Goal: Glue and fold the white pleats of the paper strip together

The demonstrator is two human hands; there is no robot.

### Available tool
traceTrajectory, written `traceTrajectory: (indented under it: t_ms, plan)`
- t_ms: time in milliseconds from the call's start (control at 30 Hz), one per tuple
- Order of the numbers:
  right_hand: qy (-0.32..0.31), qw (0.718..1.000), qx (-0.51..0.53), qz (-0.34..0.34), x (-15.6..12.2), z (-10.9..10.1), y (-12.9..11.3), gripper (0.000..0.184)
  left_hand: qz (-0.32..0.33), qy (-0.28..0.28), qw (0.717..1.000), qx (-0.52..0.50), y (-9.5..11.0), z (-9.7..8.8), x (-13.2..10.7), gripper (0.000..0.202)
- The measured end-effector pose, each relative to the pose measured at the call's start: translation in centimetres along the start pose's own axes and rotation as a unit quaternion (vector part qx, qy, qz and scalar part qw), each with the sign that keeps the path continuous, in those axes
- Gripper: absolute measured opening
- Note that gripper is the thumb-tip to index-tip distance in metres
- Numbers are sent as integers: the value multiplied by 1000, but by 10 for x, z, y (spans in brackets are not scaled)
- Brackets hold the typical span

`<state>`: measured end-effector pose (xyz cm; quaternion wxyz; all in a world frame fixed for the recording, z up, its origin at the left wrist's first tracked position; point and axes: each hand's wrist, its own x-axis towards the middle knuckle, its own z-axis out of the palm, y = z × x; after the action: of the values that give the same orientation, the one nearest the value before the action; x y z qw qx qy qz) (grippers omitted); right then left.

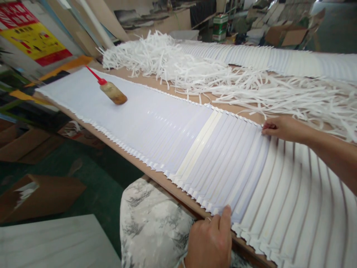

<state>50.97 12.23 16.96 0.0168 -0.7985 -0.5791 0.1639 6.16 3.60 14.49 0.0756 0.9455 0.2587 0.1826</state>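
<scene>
A long pale sheet [111, 123] lies along the table, with overlapping white strips [231, 149] laid across its width and short folded ends lining both long edges. At the far edge, the thumb and fingers of my right hand [287, 130] pinch the end of a white strip [251, 175]. My left hand [212, 238], a ring on one finger, is at the near edge. Its index finger lies on the near end of the strips, the other fingers are curled at the edge, and its thumb is hidden. A glue bottle [113, 92] with a red nozzle lies tilted on the sheet.
Loose white strips [167, 59] are heaped behind the sheet, beside another strip-covered panel [251, 57]. Below the table on the left stand an open cardboard box [41, 197] and a pale board [55, 242]. A patterned cloth [156, 219] covers my lap under the table edge.
</scene>
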Motion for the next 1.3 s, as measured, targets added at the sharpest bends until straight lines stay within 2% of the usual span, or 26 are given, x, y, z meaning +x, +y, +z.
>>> traceTrajectory:
  t_ms: [133, 267, 567, 667, 767, 900, 1033, 1133, 1200, 1300]
  plan:
    - [9, 1000, 17, 3, 6, 11, 7, 28, 5, 14, 1000, -3, -1, 1, 1, 54]
    - [17, 1000, 10, 11, 8, 11, 8, 29, 5, 25, 1000, -6, -2, 3, 2, 52]
    - [40, 998, -8, 50, 15, 19, -4, 21, 4, 31, 999, -7, -2, 5, 0, 54]
    - [79, 993, -19, 82, 12, 10, 0, 23, 0, 41, 999, -4, -2, 7, 0, 53]
    - [124, 984, -26, 127, 3, -8, 13, 33, -6, 49, 999, -10, -2, 11, -1, 51]
    - [129, 983, -7, 134, -1, -21, 22, 40, -16, 78, 995, -62, -3, 15, -5, 44]
    - [125, 980, 28, 155, 16, -5, 13, 56, -8, 130, 988, -81, 0, 13, -9, 38]
    - [134, 968, 53, 206, 26, 9, 8, 50, -26, 151, 985, -74, 4, 10, -10, 33]
    - [137, 961, 77, 227, 21, 11, 13, 45, -31, 157, 984, -79, 6, 8, -11, 32]
    - [140, 957, 95, 235, -1, 5, 28, 49, -17, 149, 984, -96, 9, 7, -10, 32]
